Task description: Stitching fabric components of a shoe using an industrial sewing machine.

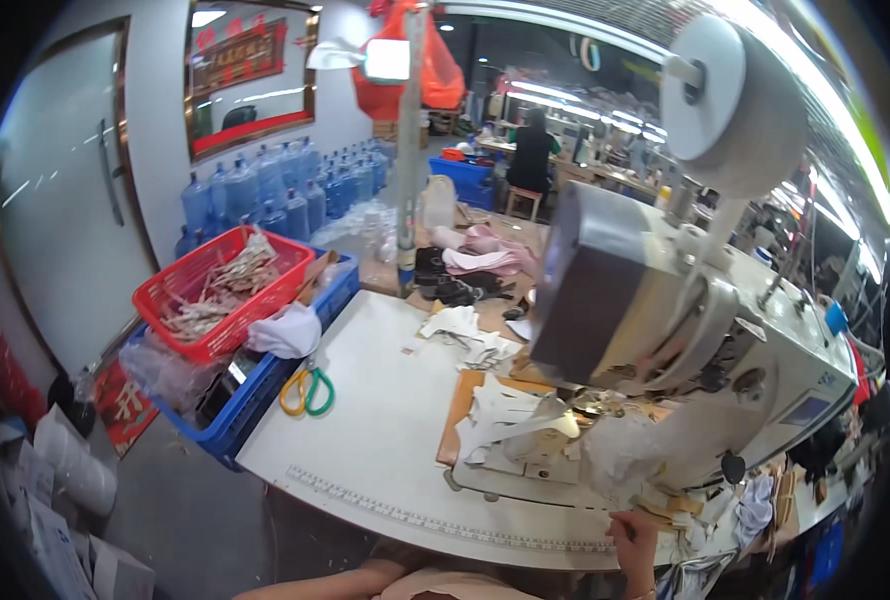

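My right hand [633, 540] is at the front edge of the white sewing table [365, 400], beside the end of a printed ruler strip [445, 518]. Its fingers are curled in; whatever they may hold is too small to make out. Just beyond it lie narrow tan strips [670, 515]. A bare left forearm [330, 582] shows at the lower edge, its hand hidden below the tabletop. The industrial sewing machine [745, 390] stands to the right. Cut white pieces [495, 415] lie on and around its bed, over a brown board [448, 445].
Green-and-yellow-handled scissors [307, 392] lie at the table's left. Beside it, a red basket [225, 340] of scraps sits on a blue crate [225, 425]. Pink and black pieces [480, 255] lie beyond a metal post [408, 150]. Blue water bottles [265, 190] line the wall. A person [535, 155] sits farther back.
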Motion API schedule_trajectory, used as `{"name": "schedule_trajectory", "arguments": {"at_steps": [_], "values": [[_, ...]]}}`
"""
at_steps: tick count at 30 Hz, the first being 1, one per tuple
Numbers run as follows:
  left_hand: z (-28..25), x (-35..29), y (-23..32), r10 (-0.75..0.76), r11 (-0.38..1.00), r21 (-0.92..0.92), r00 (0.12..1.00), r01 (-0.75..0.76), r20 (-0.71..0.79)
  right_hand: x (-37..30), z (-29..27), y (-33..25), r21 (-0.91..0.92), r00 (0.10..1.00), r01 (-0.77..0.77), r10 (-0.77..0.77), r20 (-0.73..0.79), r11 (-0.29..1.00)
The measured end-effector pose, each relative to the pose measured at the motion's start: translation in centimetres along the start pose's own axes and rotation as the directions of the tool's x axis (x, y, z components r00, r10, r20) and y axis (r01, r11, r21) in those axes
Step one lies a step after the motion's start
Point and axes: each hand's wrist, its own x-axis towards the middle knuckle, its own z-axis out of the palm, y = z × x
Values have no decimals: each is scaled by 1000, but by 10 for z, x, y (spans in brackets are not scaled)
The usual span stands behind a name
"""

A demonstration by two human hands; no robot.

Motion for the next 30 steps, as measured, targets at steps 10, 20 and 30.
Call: {"name": "schedule_trajectory", "arguments": {"at_steps": [10, 20, 30], "values": [[23, 0, -73, -284, 947, -3, 832, 321, -476, -24, 6, -44, -76, 995, 103, -103, 4, 992], [31, -120, -144, -758, 146, -978, 619, -148, -207, -10, -6, -1, 4, 993, -10, 10, -115, 1000], [57, -117, -172, -634, 134, -793, 564, -594, -529, 16, 10, -4, -347, 982, 160, -183, -35, 924]]}}
